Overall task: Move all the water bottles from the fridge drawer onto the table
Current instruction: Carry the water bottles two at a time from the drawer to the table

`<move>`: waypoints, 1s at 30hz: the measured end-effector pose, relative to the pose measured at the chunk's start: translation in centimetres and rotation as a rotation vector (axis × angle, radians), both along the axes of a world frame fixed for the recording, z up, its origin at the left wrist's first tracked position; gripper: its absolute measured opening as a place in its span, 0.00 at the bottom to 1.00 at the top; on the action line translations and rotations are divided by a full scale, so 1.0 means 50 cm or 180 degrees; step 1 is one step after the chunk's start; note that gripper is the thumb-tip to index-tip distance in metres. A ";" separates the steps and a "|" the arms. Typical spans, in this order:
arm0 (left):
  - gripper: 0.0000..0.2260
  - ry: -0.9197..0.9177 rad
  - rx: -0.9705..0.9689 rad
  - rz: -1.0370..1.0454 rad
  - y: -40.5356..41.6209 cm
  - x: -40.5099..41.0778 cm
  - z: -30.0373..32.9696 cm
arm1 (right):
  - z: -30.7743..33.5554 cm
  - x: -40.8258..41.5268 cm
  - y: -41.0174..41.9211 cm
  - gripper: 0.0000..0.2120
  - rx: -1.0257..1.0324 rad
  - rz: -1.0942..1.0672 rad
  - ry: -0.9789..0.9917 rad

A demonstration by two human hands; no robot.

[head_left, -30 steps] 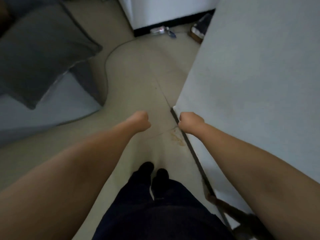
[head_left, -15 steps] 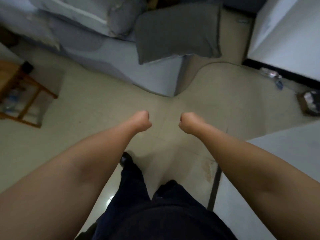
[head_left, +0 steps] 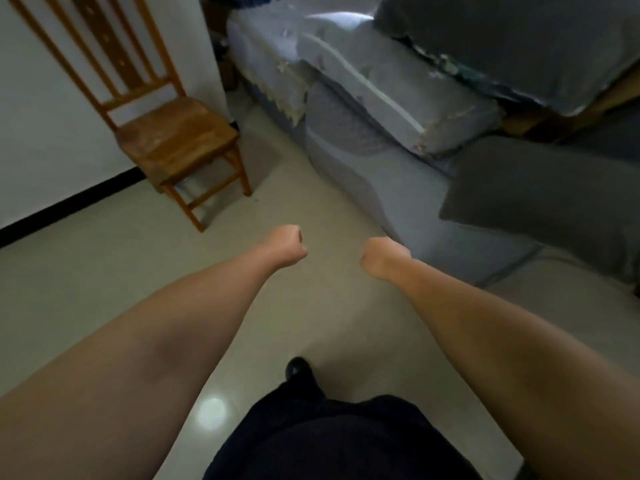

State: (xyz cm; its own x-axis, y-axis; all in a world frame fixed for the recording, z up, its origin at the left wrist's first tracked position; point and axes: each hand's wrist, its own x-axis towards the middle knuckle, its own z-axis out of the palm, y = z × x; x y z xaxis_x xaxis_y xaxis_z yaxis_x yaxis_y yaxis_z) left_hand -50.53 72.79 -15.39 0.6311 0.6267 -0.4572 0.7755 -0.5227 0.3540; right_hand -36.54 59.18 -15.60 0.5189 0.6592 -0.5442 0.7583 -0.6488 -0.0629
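Above floor (head_left: 86, 289), seemingly empty fists (head_left: 285, 244).

Your forearms are bare, with no sleeves, watch or bands showing down to the left hand (head_left: 284, 244) and right hand (head_left: 382, 257). You wear dark, near-black trousers (head_left: 332, 441) and a black shoe (head_left: 297, 368), at lower centre of the frame.

The slatted wooden chair (head_left: 173, 133) at far left is orange-brown. The upholstered fabric sofa (head_left: 363, 109) is blue-grey, its square cushion (head_left: 540, 188) dark grey. The glossy tiled floor (head_left: 104, 271) is pale beige.
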 end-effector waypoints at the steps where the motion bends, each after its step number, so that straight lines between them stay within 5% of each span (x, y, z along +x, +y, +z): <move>1: 0.12 -0.0030 -0.0003 0.0149 0.035 -0.027 0.004 | 0.004 -0.014 0.045 0.16 -0.0009 0.0142 -0.0029; 15: 0.06 -0.0052 -0.0270 0.1907 0.341 -0.385 -0.025 | -0.011 -0.228 0.544 0.15 -0.0138 0.1786 -0.0041; 30: 0.16 -0.0045 -0.0048 0.3377 0.772 -0.712 0.004 | 0.030 -0.592 1.180 0.14 -0.0012 0.3327 -0.0094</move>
State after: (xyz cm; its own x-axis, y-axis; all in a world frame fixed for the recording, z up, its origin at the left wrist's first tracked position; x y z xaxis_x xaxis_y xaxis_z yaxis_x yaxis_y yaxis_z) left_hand -86.11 111.39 -15.20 -0.2302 0.8541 -0.4663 0.8280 0.4237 0.3673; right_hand -66.15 118.18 -14.08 -0.2957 0.7855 -0.5437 0.9430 0.3311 -0.0345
